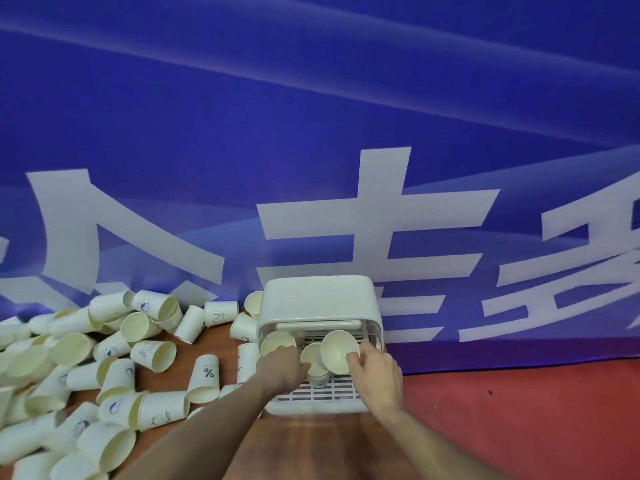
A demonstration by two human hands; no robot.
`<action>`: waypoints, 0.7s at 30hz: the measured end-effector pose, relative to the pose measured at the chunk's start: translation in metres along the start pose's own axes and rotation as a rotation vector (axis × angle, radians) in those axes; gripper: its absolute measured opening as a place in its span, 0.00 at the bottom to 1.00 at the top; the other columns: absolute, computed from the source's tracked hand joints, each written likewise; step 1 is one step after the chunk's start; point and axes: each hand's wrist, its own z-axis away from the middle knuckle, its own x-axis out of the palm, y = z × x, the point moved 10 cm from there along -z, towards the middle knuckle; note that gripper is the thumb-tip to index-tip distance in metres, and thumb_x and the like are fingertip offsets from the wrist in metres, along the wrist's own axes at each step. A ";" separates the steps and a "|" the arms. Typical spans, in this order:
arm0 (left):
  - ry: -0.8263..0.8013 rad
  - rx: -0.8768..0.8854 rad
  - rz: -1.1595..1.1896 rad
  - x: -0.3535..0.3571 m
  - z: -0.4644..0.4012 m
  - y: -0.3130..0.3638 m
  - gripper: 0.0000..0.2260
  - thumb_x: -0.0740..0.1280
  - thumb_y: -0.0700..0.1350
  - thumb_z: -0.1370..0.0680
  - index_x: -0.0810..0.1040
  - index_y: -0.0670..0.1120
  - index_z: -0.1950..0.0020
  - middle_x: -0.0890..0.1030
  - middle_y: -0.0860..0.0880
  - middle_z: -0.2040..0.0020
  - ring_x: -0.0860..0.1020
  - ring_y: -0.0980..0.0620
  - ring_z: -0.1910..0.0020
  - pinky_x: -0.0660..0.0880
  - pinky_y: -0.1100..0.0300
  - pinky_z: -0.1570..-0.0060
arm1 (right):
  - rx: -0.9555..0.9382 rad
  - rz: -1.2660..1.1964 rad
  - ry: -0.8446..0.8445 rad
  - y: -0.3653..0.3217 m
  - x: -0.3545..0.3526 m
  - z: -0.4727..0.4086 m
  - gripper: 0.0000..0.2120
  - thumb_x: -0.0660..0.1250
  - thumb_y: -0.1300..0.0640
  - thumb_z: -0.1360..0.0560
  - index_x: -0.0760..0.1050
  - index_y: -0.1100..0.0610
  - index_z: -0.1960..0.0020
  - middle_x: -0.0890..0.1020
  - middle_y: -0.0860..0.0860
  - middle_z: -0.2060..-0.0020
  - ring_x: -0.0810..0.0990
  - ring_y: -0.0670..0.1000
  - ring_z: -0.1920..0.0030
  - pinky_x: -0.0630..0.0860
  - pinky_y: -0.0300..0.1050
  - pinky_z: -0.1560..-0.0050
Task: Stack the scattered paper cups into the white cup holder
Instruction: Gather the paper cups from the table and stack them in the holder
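Note:
The white cup holder [318,299] stands on the table against the blue banner, its slatted tray [325,394] facing me. A short stack of paper cups [316,367] stands upright on the tray, and my left hand [282,370] grips its left side. My right hand [375,374] holds one paper cup [337,353] by its rim, tilted with its mouth toward me, just above and right of the stack. Another cup [275,342] sits deeper in the holder behind my left hand. Several loose cups [114,355] lie scattered at the left.
A wooden tabletop [311,441] carries everything. To the right lies a red surface [519,410]. The blue banner with white characters [311,150] rises right behind the holder. The cup pile crowds the whole left side up to the holder.

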 end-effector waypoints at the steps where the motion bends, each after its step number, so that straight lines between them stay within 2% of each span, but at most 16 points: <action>1: 0.001 0.005 -0.024 -0.002 0.002 -0.003 0.17 0.58 0.57 0.20 0.78 0.45 0.48 0.82 0.46 0.46 0.79 0.45 0.46 0.71 0.56 0.55 | -0.018 0.024 -0.012 -0.004 0.003 0.001 0.11 0.58 0.48 0.26 0.66 0.52 0.65 0.71 0.49 0.73 0.72 0.54 0.69 0.67 0.46 0.68; 5: 0.005 0.011 -0.060 -0.010 0.011 -0.021 0.14 0.57 0.55 0.21 0.73 0.47 0.57 0.82 0.45 0.48 0.79 0.44 0.50 0.71 0.57 0.57 | -0.042 0.086 -0.028 -0.014 0.014 0.002 0.10 0.57 0.48 0.25 0.68 0.52 0.62 0.68 0.48 0.72 0.72 0.55 0.67 0.68 0.47 0.65; 8: 0.022 0.021 -0.078 -0.014 0.014 -0.033 0.15 0.57 0.55 0.20 0.76 0.46 0.53 0.81 0.45 0.48 0.79 0.44 0.49 0.71 0.56 0.57 | -0.044 0.129 -0.058 -0.015 0.025 0.001 0.11 0.55 0.48 0.23 0.69 0.53 0.59 0.75 0.50 0.67 0.76 0.56 0.63 0.66 0.46 0.64; 10: 0.025 0.031 -0.085 -0.014 0.016 -0.041 0.15 0.56 0.56 0.20 0.75 0.47 0.54 0.81 0.45 0.48 0.79 0.44 0.49 0.71 0.56 0.58 | -0.050 0.172 -0.072 -0.019 0.031 0.000 0.11 0.55 0.48 0.23 0.68 0.52 0.59 0.80 0.51 0.64 0.78 0.56 0.60 0.65 0.46 0.64; 17: 0.003 0.058 -0.084 -0.013 0.011 -0.067 0.16 0.56 0.57 0.20 0.70 0.48 0.60 0.77 0.48 0.58 0.76 0.48 0.60 0.68 0.57 0.64 | 0.018 0.239 -0.155 -0.020 0.058 -0.013 0.12 0.54 0.48 0.23 0.71 0.53 0.57 0.82 0.52 0.59 0.80 0.56 0.58 0.68 0.45 0.64; 19: -0.012 0.058 -0.085 -0.012 0.006 -0.074 0.16 0.56 0.57 0.19 0.70 0.48 0.61 0.78 0.48 0.57 0.77 0.48 0.59 0.69 0.57 0.63 | 0.054 0.245 -0.176 -0.018 0.065 -0.018 0.12 0.54 0.48 0.24 0.72 0.54 0.56 0.83 0.52 0.58 0.80 0.55 0.57 0.69 0.45 0.63; 21: -0.028 0.053 -0.091 -0.011 0.001 -0.081 0.17 0.56 0.58 0.19 0.74 0.47 0.56 0.81 0.46 0.52 0.79 0.46 0.54 0.70 0.56 0.61 | 0.086 0.257 -0.191 -0.016 0.071 -0.022 0.13 0.55 0.48 0.24 0.73 0.54 0.57 0.83 0.52 0.57 0.81 0.55 0.56 0.70 0.44 0.62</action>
